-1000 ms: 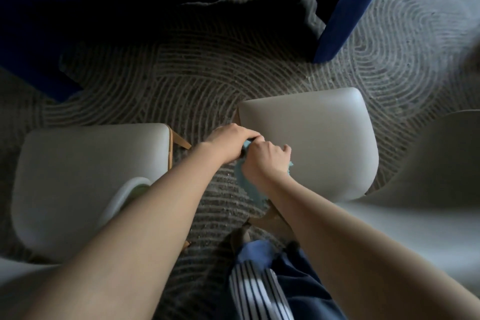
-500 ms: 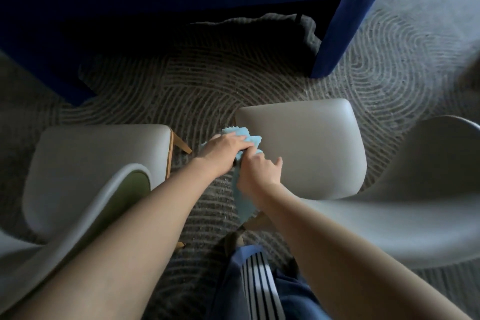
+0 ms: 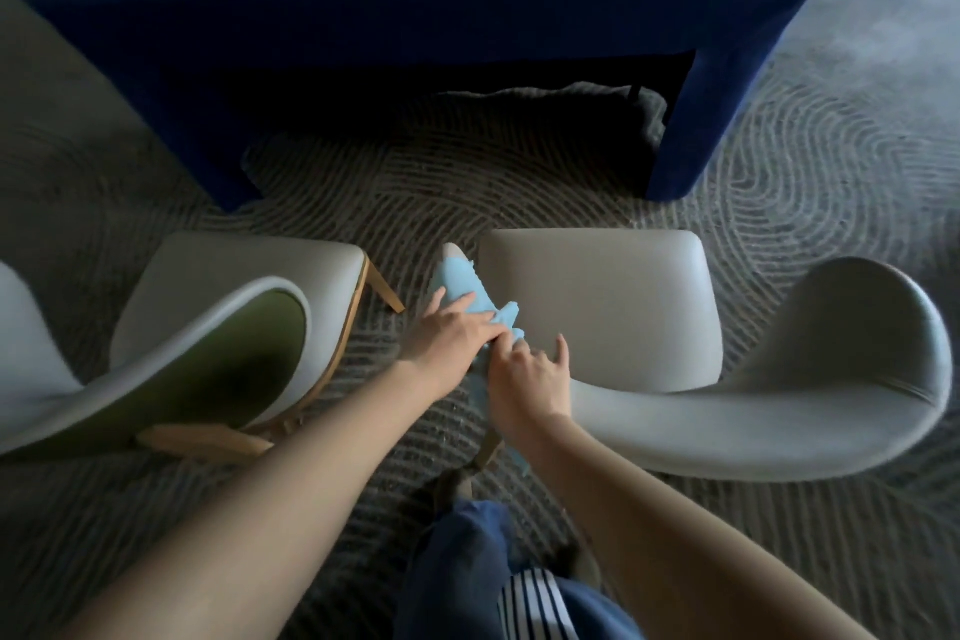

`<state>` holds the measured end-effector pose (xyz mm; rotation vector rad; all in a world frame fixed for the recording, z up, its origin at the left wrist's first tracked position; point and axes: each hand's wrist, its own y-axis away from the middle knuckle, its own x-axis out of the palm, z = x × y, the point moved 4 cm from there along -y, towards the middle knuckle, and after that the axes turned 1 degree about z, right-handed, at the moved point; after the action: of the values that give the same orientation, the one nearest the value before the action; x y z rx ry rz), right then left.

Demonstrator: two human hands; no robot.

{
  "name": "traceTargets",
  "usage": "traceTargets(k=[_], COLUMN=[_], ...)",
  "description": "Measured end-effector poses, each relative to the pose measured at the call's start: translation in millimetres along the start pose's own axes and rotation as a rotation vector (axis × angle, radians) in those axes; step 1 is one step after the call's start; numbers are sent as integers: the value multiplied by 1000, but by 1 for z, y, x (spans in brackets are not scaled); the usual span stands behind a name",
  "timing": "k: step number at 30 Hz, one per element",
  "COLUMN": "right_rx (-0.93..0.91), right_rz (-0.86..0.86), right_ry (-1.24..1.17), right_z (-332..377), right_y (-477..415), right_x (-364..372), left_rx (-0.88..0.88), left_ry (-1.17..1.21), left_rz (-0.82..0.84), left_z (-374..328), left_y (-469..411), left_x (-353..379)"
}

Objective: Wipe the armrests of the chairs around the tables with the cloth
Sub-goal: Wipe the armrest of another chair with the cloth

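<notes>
Left hand [image 3: 447, 335] presses the cloth [image 3: 462, 288] flat on the armrest [image 3: 453, 252], right hand [image 3: 524, 385] touches it beside, grip unclear; the loosely draped cloth may slide off

Two chairs [image 3: 234, 270] [image 3: 597, 307], one cloth [image 3: 462, 291], one table [image 3: 415, 16], two hands [image 3: 447, 338] [image 3: 530, 379], one rug [image 3: 779, 172]

— Where do the chairs stand?
— On the rug [image 3: 405, 192], side by side: left chair [image 3: 234, 286], right chair [image 3: 597, 307], with the table [image 3: 415, 16] behind both.
— And the cloth [image 3: 457, 288]?
— Over the right chair's armrest [image 3: 451, 252], in the gap between the chairs. The left hand [image 3: 447, 338] lies on it farther off, and the right hand [image 3: 530, 379] holds it nearer.
</notes>
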<state>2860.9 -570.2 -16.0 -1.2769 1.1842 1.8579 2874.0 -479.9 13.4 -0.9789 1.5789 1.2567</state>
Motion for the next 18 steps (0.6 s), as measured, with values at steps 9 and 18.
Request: traceTargets(k=[9,18], right_rx=[-193,-319], right_rz=[-96,-331], right_ry=[93,146], right_z=[-57,-127], right_y=[53,84], right_x=[5,6], left_rx=[-57,-44], left_ry=[-87,-121], left_rz=[-123,-225], left_z=[-72,-143], left_y=[26,21], left_x=[22,33])
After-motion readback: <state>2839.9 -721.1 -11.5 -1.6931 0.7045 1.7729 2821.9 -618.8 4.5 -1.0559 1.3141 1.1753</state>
